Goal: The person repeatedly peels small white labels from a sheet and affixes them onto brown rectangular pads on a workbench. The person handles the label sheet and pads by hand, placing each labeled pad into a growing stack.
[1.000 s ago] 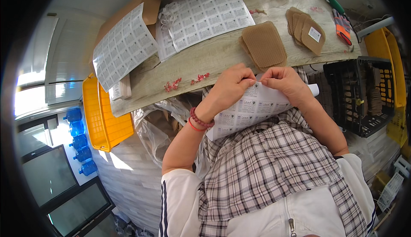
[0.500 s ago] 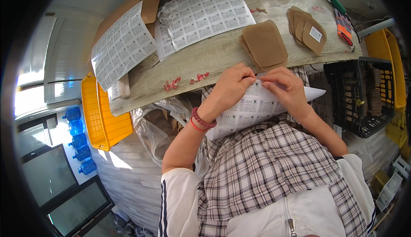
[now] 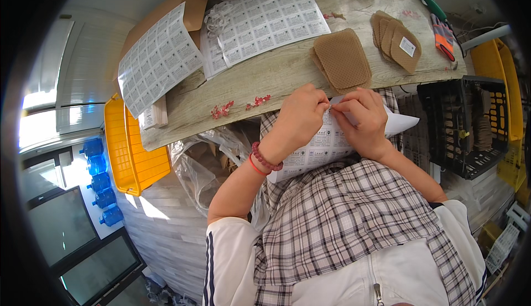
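A white sheet of printed labels (image 3: 315,150) lies across my lap, over the plaid apron, its right corner curling out past my wrist. My left hand (image 3: 303,112) pinches the sheet's upper edge, fingers closed. Close beside it, my right hand (image 3: 362,119) pinches at the same edge with thumb and forefinger; whether a loose label is between the fingertips is too small to tell. Just beyond my hands, a stack of brown textured pads (image 3: 343,57) sits at the table edge. To its right lie several fanned pads (image 3: 381,32), the front one bearing a white label (image 3: 407,46).
More label sheets (image 3: 271,21) cover the table's far left, one leaning on a cardboard box (image 3: 191,4). An orange-grey glove (image 3: 443,38) lies at the right end. A yellow basket (image 3: 135,151) stands left, a black crate (image 3: 464,126) with brown pads right. Clear plastic (image 3: 193,168) hangs below the table.
My right hand has turned inward and its fingers have curled closer to my left hand at the sheet's edge. My left hand has shifted only slightly.
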A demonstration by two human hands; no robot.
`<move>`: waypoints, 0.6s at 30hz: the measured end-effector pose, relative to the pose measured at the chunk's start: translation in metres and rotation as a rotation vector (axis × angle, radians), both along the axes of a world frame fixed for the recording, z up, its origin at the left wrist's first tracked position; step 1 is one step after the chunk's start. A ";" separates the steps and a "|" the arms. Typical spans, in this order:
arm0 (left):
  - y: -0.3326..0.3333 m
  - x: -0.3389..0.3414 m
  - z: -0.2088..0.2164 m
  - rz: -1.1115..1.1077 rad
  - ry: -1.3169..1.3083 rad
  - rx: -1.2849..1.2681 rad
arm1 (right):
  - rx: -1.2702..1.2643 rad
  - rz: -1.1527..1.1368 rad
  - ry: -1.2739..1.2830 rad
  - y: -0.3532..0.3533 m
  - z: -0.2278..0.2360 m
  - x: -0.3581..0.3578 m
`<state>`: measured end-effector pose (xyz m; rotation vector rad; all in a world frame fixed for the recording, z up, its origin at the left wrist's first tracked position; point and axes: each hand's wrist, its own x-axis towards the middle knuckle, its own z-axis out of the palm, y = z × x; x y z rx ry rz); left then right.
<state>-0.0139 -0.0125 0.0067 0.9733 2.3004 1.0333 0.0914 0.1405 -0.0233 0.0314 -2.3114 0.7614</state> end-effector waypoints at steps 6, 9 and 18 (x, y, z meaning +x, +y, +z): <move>0.001 0.007 0.002 0.006 0.160 0.037 | 0.043 -0.004 0.039 -0.003 -0.002 -0.004; 0.001 0.009 0.003 0.023 0.226 0.057 | 0.095 0.004 0.086 -0.004 -0.004 -0.006; 0.000 0.011 0.008 0.036 0.321 0.036 | 0.052 0.005 0.097 -0.005 -0.006 -0.009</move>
